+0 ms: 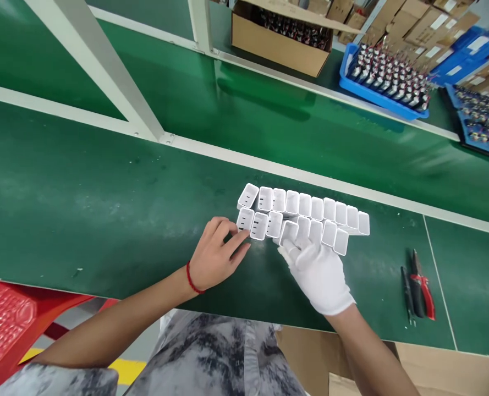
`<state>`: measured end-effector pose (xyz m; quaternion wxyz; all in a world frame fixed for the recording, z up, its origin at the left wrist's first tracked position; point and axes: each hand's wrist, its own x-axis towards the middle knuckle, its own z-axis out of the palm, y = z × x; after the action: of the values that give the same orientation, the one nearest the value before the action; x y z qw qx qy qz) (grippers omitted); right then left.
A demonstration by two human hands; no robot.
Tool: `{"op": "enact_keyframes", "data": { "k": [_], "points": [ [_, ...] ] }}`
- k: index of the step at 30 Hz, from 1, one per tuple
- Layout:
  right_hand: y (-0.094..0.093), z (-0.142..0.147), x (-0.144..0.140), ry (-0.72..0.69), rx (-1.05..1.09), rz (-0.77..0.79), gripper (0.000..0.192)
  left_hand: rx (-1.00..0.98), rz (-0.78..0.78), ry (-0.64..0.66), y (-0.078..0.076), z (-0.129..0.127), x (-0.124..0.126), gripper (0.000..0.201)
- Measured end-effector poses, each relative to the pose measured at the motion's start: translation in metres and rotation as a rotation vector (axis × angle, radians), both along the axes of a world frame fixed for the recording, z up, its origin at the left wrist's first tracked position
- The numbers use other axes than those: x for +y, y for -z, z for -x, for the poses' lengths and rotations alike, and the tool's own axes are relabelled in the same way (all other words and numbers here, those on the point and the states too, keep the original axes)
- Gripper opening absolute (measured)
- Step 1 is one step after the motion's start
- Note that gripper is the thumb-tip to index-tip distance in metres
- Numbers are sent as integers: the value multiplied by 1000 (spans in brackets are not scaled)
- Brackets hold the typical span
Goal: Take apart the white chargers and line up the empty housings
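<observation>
A patterned shirt (215, 357) loomed closest, both hands in among the white boxes (305, 205)!
Two rows stood between the green workbench's (104, 220) front edge and its back rail (269, 167); the bare left hand (215, 256), fingers loosely spread, was at the front row's left end, while the gloved right hand (320, 275) bent its fingers against a tilted box (289, 232), pinching or merely touching, I couldn't tell.

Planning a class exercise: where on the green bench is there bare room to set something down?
The widest patch of green bench lies left of the left hand, bar small specks. Another separates the right hand from the slim black tool. Crowded: the two rows of white containers, with both hands there.
</observation>
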<state>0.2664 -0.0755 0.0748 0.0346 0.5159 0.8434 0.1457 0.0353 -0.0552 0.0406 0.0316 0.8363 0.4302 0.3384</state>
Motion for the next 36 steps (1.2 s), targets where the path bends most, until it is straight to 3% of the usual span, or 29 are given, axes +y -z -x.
{"op": "enact_keyframes", "data": {
  "k": [5,8,10,12,14,20,24,26,29,32,36],
  "points": [
    [-11,-29,-39,-80,45,72,37,-8,25,30,7,4,2,15],
    [-9,-42,-58,57,80,155,39,6,-6,14,7,1,5,15],
    [-7,-52,-67,181,72,149,49,8,-24,6,6,-1,7,17],
    [-4,-67,-74,280,110,115,45,4,-24,8,5,-4,9,17],
    [-3,-90,-78,326,208,109,35,9,-18,18,5,-5,10,15],
    [8,-160,-59,336,439,157,34,4,-17,63,11,-5,12,22],
    [22,-157,-35,453,531,58,31,-3,-13,79,11,-1,14,32],
    [27,-147,-28,527,605,14,35,-13,-8,68,9,4,14,24],
    [28,-136,-26,619,850,90,37,-13,2,75,4,19,13,9],
    [27,-131,-26,710,1065,163,40,41,102,148,-4,39,15,6],
    [32,-129,-21,775,1080,137,40,116,238,298,-12,58,29,12]
  ]
}}
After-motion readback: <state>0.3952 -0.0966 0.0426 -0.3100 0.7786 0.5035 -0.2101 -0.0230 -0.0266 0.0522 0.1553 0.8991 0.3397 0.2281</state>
